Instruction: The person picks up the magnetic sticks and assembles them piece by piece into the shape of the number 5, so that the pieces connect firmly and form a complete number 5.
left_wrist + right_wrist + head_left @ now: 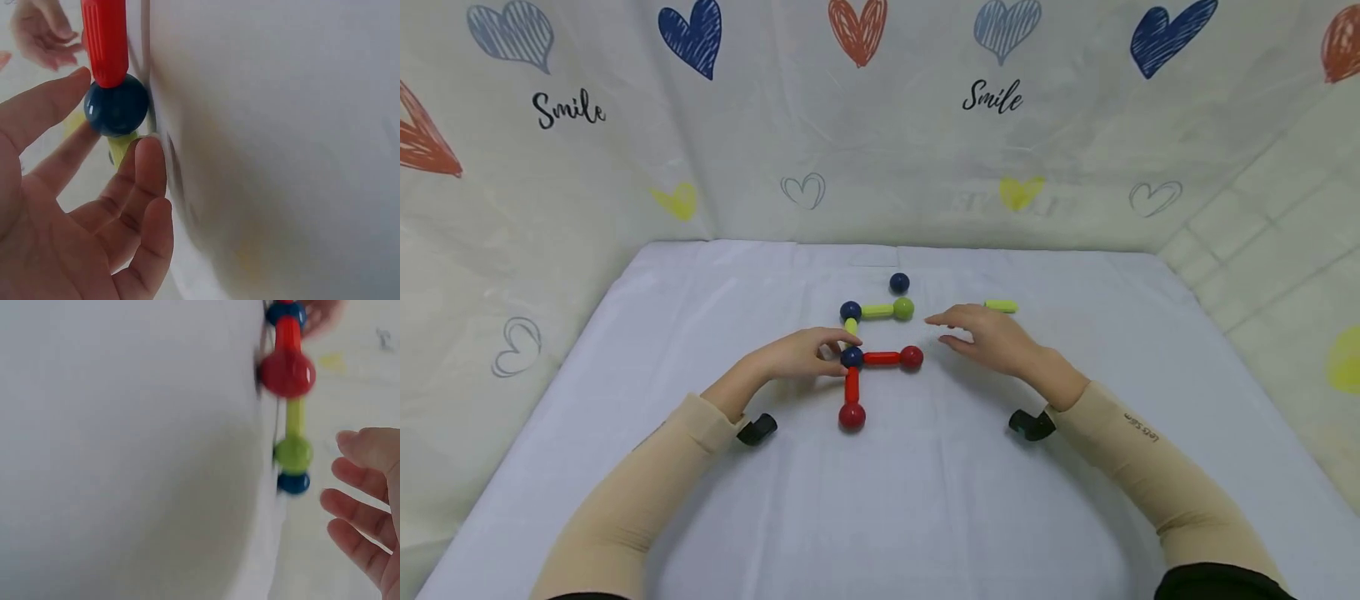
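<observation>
My left hand (805,354) holds the middle blue ball (116,105) of a ball-and-rod figure, thumb and forefinger at its sides. From that ball one red rod (882,358) runs right to a red ball (912,358). Another red rod (852,386) runs toward me to a second red ball (852,417). A yellow-green rod (851,326), partly hidden by my fingers, leads away to another blue ball (850,311). There a further yellow-green rod (877,311) ends in a green ball (903,308). My right hand (988,337) hovers right of the figure, fingers apart and holding nothing.
A loose blue ball (899,283) lies just behind the green ball. Beyond my right hand is a loose yellow-green rod (1002,306). A white cloth (925,500) covers the table, and a heart-printed curtain (895,133) hangs behind it.
</observation>
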`<state>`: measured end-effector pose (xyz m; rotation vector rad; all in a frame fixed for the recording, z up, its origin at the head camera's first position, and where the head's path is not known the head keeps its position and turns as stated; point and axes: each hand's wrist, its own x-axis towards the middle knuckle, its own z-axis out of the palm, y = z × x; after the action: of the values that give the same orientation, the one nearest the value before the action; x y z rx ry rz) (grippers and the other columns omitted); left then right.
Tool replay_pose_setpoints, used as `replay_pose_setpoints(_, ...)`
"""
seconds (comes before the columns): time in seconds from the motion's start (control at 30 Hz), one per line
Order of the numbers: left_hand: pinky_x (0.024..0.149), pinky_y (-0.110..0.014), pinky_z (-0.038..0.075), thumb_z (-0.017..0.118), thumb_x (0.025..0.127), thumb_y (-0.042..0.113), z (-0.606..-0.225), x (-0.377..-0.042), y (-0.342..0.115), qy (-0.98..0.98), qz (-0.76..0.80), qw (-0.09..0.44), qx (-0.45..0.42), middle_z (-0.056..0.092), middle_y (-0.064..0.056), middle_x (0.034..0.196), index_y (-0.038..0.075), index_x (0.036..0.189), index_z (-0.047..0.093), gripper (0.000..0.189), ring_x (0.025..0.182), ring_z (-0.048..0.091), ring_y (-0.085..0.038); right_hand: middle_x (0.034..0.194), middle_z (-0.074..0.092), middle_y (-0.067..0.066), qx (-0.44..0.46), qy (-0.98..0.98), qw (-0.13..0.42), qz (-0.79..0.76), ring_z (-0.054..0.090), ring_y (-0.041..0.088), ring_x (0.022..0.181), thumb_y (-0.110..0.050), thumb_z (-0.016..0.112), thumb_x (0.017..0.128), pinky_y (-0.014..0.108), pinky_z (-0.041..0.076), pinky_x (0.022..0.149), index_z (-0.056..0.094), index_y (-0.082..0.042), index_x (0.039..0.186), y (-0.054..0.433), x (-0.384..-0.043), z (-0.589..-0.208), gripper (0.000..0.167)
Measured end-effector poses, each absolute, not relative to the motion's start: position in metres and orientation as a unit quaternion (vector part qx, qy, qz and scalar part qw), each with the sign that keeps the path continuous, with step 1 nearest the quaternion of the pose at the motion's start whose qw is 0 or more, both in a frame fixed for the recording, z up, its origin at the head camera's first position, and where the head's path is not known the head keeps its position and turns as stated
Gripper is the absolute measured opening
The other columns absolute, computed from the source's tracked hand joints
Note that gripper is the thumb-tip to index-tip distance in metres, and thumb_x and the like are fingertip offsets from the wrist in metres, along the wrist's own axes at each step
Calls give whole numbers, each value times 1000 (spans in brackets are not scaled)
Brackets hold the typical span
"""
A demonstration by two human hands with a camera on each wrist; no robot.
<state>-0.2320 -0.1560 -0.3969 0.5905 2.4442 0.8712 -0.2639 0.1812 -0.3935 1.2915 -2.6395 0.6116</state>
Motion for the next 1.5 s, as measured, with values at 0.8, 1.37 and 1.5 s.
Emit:
replay_pose_setpoints(0.8, 81, -36, 51, 75, 95, 22, -396, -212, -154, 890, 337, 227, 208, 64, -2, 112, 25, 146, 56, 54, 98, 63, -21, 133, 61, 28, 202, -969, -6, 142, 56, 49, 123, -3, 67, 95, 60, 45, 99, 65, 3, 131, 240, -314, -399, 37)
replay_pose_setpoints(1.37, 86, -37, 51, 75, 95, 17, -400, -215, -152, 887, 336, 236, 212, 65, 2, 100, 24, 146, 56, 55, 100, 64, -19, 127, 62, 28, 168, -977, -32, 129, 58, 47, 117, -3, 64, 98, 59, 47, 95, 66, 4, 130, 238, -318, -400, 33)
replay_pose_setpoints(1.5, 86, -37, 51, 75, 95, 17, -399, -214, -153, 886, 337, 239, 211, 66, 1, 100, 24, 146, 56, 55, 99, 64, -18, 127, 63, 27, 171, -976, -34, 130, 59, 46, 117, -4, 64, 98, 58, 48, 95, 66, 3, 130, 235, -317, -399, 33)
